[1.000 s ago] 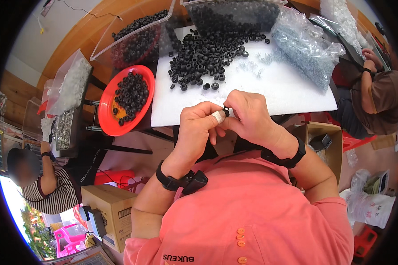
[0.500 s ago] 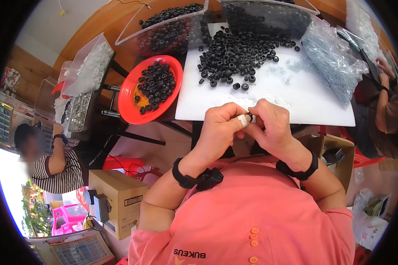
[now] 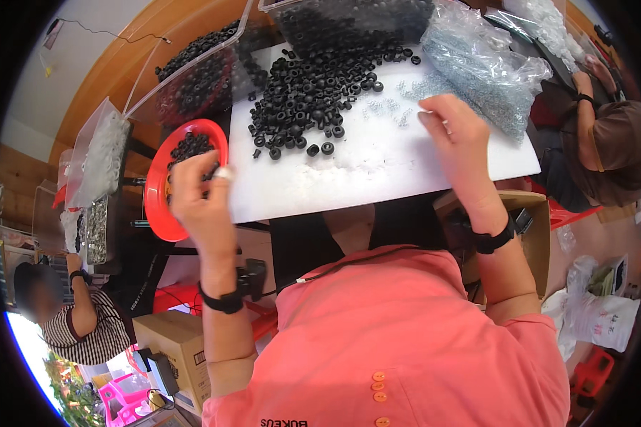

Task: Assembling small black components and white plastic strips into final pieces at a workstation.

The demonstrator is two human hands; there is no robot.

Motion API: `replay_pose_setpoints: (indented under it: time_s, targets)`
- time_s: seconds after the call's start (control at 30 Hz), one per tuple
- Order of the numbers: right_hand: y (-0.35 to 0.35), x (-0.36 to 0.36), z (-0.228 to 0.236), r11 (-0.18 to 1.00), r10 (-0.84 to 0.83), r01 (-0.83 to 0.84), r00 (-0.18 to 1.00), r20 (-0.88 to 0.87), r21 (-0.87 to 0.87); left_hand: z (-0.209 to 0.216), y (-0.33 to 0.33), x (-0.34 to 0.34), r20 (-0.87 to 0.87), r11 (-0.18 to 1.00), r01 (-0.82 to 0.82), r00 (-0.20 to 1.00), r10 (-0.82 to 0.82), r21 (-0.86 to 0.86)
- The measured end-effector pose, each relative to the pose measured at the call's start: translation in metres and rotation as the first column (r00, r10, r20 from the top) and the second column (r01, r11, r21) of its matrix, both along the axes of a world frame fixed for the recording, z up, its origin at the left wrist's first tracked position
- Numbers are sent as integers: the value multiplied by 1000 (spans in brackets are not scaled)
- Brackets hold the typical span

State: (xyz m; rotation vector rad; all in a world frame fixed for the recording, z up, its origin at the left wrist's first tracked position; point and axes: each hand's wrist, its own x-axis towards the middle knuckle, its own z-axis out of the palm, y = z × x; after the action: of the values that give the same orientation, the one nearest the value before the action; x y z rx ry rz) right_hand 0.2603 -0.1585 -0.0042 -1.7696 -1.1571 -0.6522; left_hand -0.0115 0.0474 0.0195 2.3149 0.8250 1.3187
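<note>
My left hand (image 3: 203, 196) is over the right side of a red plate (image 3: 154, 186) filled with round black plastic pieces (image 3: 191, 146). Its fingers are bent, with white tape at one finger or the thumb; blur hides whether anything is held. On the right, my right hand (image 3: 457, 135) reaches over the white board (image 3: 370, 174), thumb and forefinger slightly apart. Just left of its fingertips lie scattered small silvery pieces (image 3: 388, 110) that look like springs. A large heap of black ring-like and cap-like pieces (image 3: 303, 103) covers the board's far left part.
Clear bins of black pieces (image 3: 349, 28) stand behind the board. A clear bag (image 3: 488, 78) of silvery pieces lies at its right. White parts fill a bin (image 3: 100, 153) at far left. People sit at left (image 3: 85, 313) and right (image 3: 609, 135); a carton (image 3: 174, 349) is lower left.
My hands have parted from where they met at the board's near edge, around a small black piece. The left went to the red plate, the right toward the silvery pieces. The view has shifted.
</note>
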Motion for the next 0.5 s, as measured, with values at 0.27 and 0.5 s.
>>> replay_pose_setpoints:
  time_s: [0.27, 0.5]
  targets:
    - [37, -8, 8, 946, 28, 90, 934, 355, -311, -18, -55, 77, -113, 920, 339, 940, -322, 197]
    - [59, -10, 7, 881, 113, 64, 933, 341, -468, -31, -51, 83, -181, 938, 289, 950, -255, 192]
